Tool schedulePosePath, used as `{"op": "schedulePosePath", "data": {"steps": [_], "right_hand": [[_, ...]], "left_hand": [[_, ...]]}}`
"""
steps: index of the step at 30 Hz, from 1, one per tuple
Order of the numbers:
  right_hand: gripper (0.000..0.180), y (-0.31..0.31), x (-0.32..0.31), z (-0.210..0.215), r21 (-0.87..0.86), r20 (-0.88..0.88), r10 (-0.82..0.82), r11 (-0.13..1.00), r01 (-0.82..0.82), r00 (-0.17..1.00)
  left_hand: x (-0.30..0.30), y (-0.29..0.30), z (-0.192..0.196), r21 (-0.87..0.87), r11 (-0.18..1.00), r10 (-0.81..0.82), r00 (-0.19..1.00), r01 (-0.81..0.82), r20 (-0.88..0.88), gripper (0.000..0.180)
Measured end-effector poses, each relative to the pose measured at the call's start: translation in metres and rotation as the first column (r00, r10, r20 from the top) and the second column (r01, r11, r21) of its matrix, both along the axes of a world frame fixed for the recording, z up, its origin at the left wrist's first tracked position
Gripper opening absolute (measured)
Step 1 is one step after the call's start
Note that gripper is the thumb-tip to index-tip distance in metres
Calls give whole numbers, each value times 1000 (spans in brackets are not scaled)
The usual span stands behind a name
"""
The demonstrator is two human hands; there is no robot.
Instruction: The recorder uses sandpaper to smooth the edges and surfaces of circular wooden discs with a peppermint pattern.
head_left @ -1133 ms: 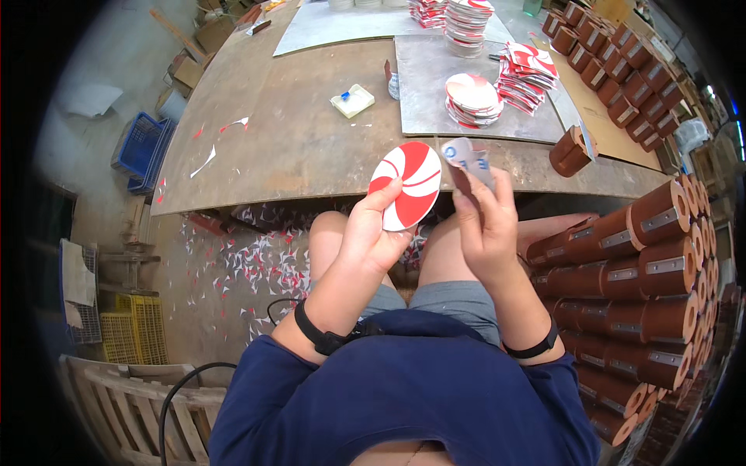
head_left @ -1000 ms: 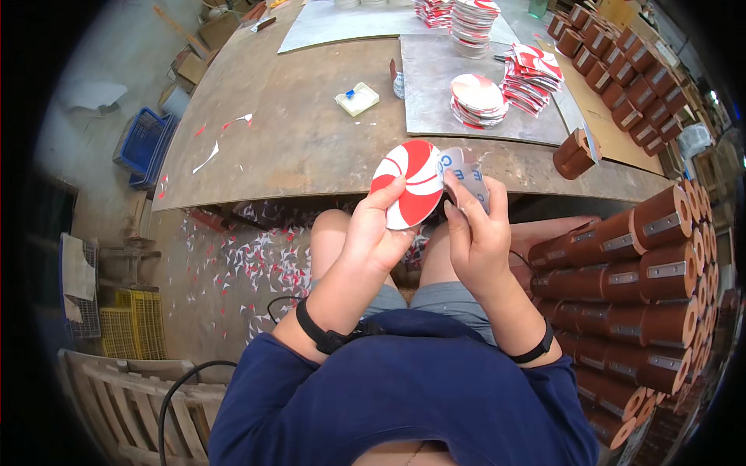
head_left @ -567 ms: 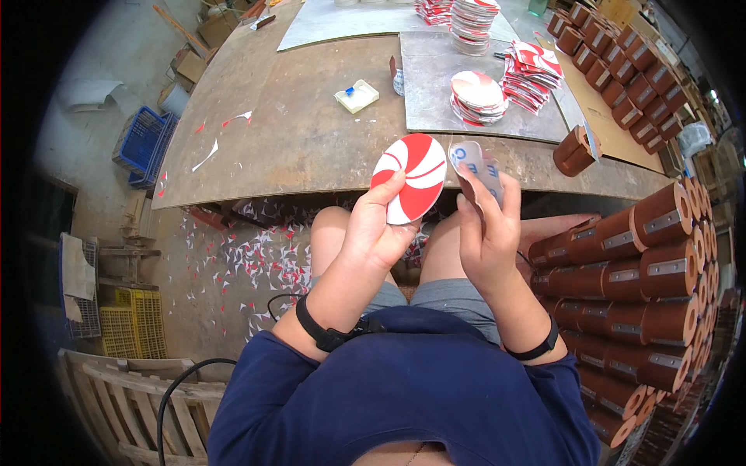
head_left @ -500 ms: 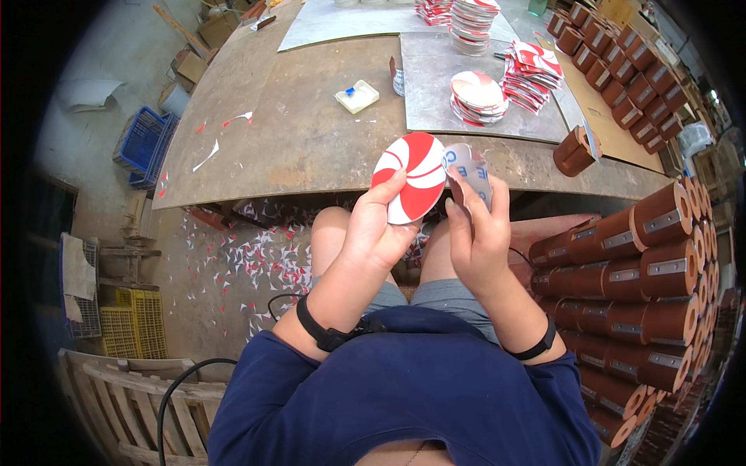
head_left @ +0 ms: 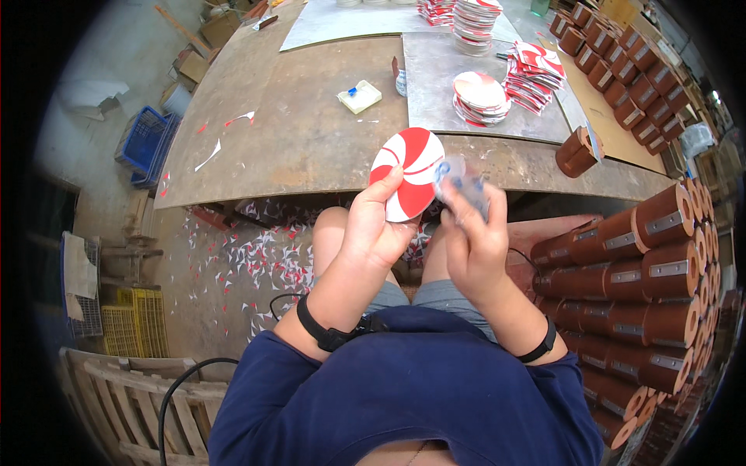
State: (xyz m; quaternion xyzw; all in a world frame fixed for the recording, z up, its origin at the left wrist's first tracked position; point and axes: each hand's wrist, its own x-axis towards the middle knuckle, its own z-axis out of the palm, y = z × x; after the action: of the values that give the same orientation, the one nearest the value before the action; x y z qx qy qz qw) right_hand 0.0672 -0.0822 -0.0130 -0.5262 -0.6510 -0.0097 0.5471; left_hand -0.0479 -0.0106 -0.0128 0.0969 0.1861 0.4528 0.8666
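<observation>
Head view: left hand, thumb uppermost, grips disc.

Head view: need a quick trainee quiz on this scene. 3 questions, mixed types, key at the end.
1. What is in each hand?
2. True or false: the stacked brown cylinders are on the picture's right side.
3. Fill in: red and white scraps litter the ___ near the table.

Key:
1. The left hand holds a red-and-white swirl disc; the right hand holds a blue-marked sheet, blurred here.
2. True.
3. Floor.
</observation>
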Motion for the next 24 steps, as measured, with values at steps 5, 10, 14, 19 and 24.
{"op": "schedulePosePath", "data": {"steps": [5, 10, 14, 19, 24], "right_hand": [[43, -15, -7, -17, -93, 92, 257, 964, -249, 962], [42, 4, 6, 7, 80, 21, 2, 997, -3, 1000], [43, -7, -3, -2, 10, 125, 165, 986, -168, 978], [41, -8, 0, 7, 115, 46, 84, 989, -89, 995], [33, 12, 12, 14, -50, -98, 88, 994, -93, 991]], "left_hand": [[-2, 3, -6, -3, 1000, -5, 1000, 5, 16, 32], [0, -1, 2, -53, 998, 27, 999, -25, 40, 35], [-5, 7, -7, 37, 999, -35, 995, 31, 95, 33], [-10, 9, -9, 76, 990, -132, 966, 118, 222, 35], [-4, 2, 1, 32, 998, -59, 978, 53, 200, 38]]}}
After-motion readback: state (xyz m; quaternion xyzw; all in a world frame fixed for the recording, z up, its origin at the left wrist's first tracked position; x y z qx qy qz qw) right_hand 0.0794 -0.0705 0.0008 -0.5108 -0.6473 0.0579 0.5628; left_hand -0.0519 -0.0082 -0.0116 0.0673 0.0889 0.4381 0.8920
